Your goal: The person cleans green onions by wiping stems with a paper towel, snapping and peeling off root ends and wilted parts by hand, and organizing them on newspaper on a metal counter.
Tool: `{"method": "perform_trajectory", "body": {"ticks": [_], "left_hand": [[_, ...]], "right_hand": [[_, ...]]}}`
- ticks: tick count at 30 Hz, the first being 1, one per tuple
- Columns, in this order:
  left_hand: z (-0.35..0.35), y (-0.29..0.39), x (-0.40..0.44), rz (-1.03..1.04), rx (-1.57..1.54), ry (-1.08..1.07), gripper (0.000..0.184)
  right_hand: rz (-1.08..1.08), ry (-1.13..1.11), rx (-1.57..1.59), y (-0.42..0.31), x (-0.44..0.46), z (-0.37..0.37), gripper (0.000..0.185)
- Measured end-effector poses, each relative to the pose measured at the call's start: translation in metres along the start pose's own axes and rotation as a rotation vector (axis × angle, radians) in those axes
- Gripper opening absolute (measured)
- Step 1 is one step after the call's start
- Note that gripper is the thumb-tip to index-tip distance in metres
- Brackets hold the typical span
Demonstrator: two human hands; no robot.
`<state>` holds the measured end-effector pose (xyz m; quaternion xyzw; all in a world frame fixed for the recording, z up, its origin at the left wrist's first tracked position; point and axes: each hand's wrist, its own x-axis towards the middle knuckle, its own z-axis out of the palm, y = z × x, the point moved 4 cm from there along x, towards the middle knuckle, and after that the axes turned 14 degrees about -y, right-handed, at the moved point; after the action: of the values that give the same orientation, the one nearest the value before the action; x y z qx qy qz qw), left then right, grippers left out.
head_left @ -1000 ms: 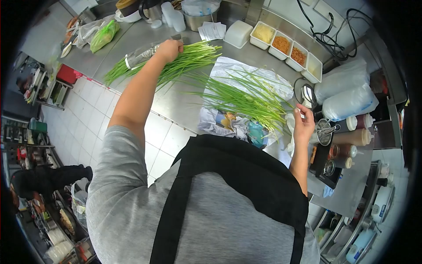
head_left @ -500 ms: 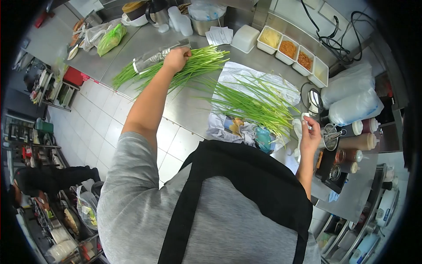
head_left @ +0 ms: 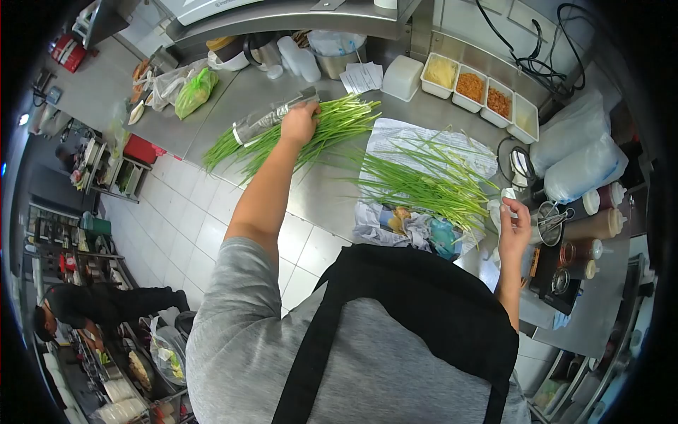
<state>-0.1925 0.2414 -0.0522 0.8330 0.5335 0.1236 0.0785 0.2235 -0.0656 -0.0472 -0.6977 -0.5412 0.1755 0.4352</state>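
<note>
My left hand [head_left: 300, 124] is closed on a thick bundle of long green stalks [head_left: 346, 116] lying on the steel counter. Beside that bundle lies a roll in a clear and silvery wrapper [head_left: 263, 126]. More green stalks [head_left: 424, 184] are spread over printed paper [head_left: 395, 138], their pale ends pointing right. Just past those ends, my right hand [head_left: 515, 220] is raised with its fingers curled, near a small white object [head_left: 507, 193]; whether it grips this is unclear. Crumpled paper with a teal patch [head_left: 445, 237] lies at the counter's front edge.
Four white tubs [head_left: 470, 88] line the back. Wrapped plastic bags [head_left: 583, 169], squeeze bottles [head_left: 593, 226] and a whisk [head_left: 554, 215] stand at the right. A green bag [head_left: 196, 93] lies back left. Another person [head_left: 92, 304] bends over shelves at lower left.
The camera view has shifted, so the counter and its contents appear farther right and lower. Both hands keep nearly the same places relative to the stalks.
</note>
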Motion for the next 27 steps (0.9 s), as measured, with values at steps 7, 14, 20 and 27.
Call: {"method": "perform_trajectory", "body": {"ticks": [7, 14, 20, 27], "left_hand": [[0.004, 0.003, 0.002, 0.15, 0.134, 0.143, 0.01], [0.003, -0.002, 0.004, -0.019, -0.1, 0.121, 0.005], [-0.009, -0.004, 0.005, 0.011, -0.149, 0.114, 0.007], [-0.016, 0.039, 0.009, 0.178, -0.144, 0.186, 0.01]], "right_hand": [[0.002, -0.011, -0.021, -0.001, -0.001, -0.001, 0.016], [-0.009, -0.006, -0.008, -0.002, 0.0, -0.003, 0.015], [-0.01, 0.006, 0.032, 0.001, 0.001, -0.003, 0.014], [-0.019, 0.044, 0.011, 0.004, 0.002, -0.01, 0.013]]}}
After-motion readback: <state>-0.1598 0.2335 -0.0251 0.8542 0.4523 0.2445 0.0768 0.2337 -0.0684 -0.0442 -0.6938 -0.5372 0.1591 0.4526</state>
